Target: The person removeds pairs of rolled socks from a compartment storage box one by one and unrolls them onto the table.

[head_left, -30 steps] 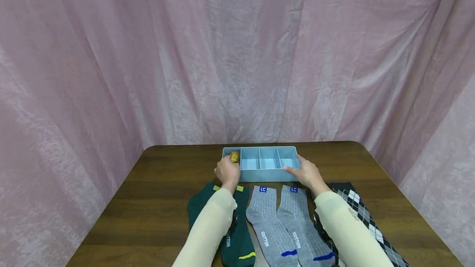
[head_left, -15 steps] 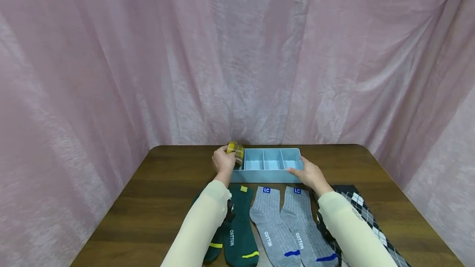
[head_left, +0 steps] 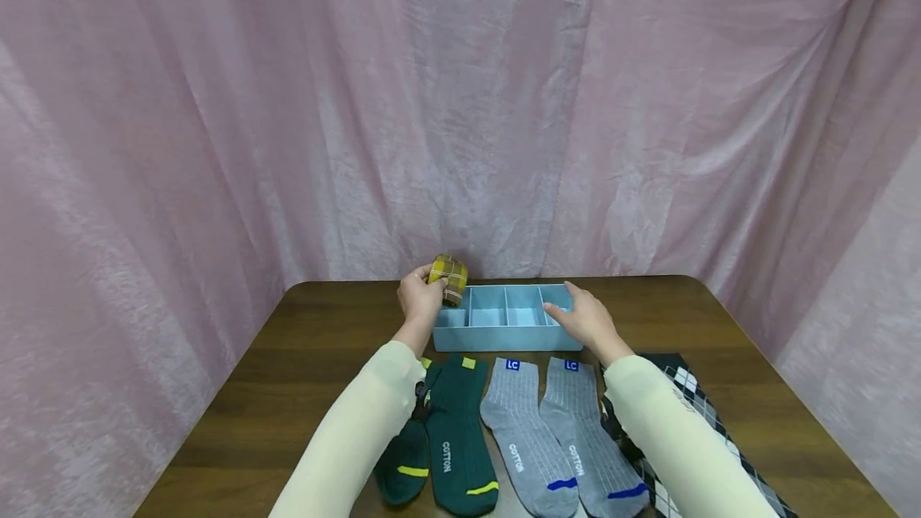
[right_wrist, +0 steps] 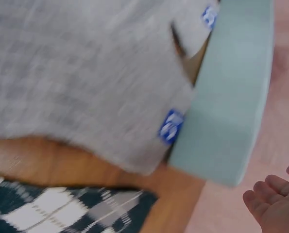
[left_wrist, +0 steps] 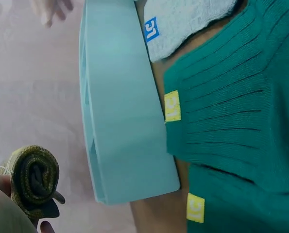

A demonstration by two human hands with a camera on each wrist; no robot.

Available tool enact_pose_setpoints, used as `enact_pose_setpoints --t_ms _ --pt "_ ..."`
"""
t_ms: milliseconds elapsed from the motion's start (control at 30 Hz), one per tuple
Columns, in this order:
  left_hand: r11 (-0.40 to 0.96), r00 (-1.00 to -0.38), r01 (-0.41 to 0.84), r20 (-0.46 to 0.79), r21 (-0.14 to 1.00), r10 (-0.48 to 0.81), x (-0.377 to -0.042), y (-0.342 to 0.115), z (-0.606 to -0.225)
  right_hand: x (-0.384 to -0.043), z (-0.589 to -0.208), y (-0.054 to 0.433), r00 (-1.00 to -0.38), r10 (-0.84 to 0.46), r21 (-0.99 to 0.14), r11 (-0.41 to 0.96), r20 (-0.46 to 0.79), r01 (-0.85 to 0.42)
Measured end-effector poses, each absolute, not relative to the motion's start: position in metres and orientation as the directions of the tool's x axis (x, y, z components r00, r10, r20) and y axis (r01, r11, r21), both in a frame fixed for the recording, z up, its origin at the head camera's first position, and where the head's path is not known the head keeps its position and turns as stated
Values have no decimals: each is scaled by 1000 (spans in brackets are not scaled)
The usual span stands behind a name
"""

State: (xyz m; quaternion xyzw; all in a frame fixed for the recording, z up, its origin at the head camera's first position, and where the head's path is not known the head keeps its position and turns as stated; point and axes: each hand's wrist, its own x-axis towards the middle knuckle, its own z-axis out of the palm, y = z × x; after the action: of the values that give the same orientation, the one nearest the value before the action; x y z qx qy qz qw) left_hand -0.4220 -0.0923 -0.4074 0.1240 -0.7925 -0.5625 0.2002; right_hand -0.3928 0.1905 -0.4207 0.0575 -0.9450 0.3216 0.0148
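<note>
My left hand [head_left: 420, 296] grips a rolled-up yellow plaid sock bundle [head_left: 449, 278], raised above the left end of a light blue divided box [head_left: 508, 339]. In the left wrist view the spiral end of the plaid roll [left_wrist: 36, 175] faces the camera, with the fingers partly cut off by the frame edge. The box's compartments that show look bare inside. At the box's right end hovers my right hand [head_left: 590, 323], thumb and fingers spread. In the right wrist view that hand [right_wrist: 276, 206] holds nothing and appears apart from the box wall [right_wrist: 222, 102].
Before the box lie dark green socks [head_left: 460, 430], grey ribbed socks [head_left: 520, 414] and black-and-white argyle socks [head_left: 691, 392], partly under my right sleeve. All rest on a brown wooden table [head_left: 252, 414]. A pink curtain [head_left: 460, 102] hangs behind the table's far edge.
The plaid roll has come up out of the box's left compartment in my left hand, moving up and slightly left. My right hand has let go of the box's right end and lifted slightly.
</note>
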Motion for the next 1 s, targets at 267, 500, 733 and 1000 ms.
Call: enact_pose_setpoints --t_ms 267,500,733,1000 --pt "294 -941 70 161 953 -298 -406 -87 -396 -392 -398 141 -981 -182 -733 659 63 -169" --pt "353 -955 191 256 916 -147 -392 -77 -399 -395 -392 115 -976 -218 -885 457 -11 -92" --pt "503 -933 326 358 801 34 -388 -73 -408 -397 -387 105 -969 -225 -954 299 -99 28" --pt "455 -938 347 289 820 194 -388 -76 -414 -401 -393 104 -978 -200 -952 307 -63 -1"
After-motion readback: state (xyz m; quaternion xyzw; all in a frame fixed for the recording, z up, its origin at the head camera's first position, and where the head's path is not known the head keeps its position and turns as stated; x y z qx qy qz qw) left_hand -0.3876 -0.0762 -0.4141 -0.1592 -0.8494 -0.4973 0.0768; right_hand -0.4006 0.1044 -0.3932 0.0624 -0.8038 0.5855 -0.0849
